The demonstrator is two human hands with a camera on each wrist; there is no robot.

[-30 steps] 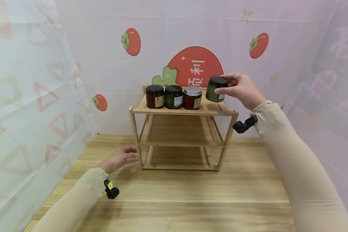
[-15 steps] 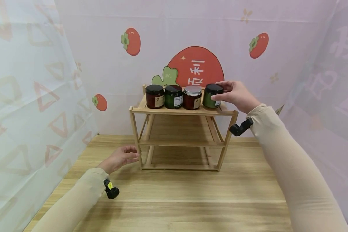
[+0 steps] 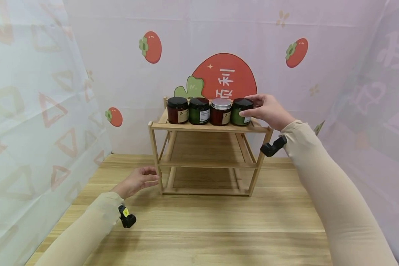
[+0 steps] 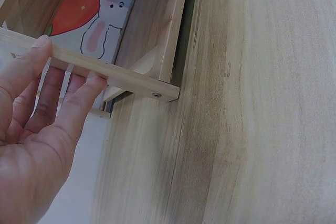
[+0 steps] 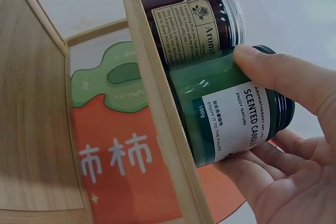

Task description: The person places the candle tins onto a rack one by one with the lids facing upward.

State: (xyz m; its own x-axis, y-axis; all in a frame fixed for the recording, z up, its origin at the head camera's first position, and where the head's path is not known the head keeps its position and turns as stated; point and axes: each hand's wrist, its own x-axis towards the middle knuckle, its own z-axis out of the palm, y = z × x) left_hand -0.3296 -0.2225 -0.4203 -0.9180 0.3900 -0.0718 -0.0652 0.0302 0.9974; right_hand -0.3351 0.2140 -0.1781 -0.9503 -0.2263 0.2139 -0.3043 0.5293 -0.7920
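My right hand [image 3: 270, 111] grips a green scented candle jar [image 5: 202, 90] with a black lid and white label, thumb on one side and fingers on the other. This jar stands at the right end of a row on the top shelf of a wooden rack [image 3: 207, 165], right beside a brown candle jar with a silver lid [image 3: 220, 114]. Further left are another green candle jar [image 3: 198, 114] and a brown candle jar with a black lid [image 3: 177, 113]. Low at the rack's front left, my left hand [image 4: 39, 145] pinches the upright post [image 4: 89, 65] between thumb and fingers.
The rack stands on a wood-grain table [image 3: 206, 225] near the back curtain [image 3: 96, 66], which is printed with persimmons. Side curtains [image 3: 30, 122] close in the left and right. A lower shelf [image 3: 207, 147] lies under the top one.
My right hand has lowered the green candle jar onto the top shelf and moved it left against the silver-lidded jar. The left hand has stayed at the post.
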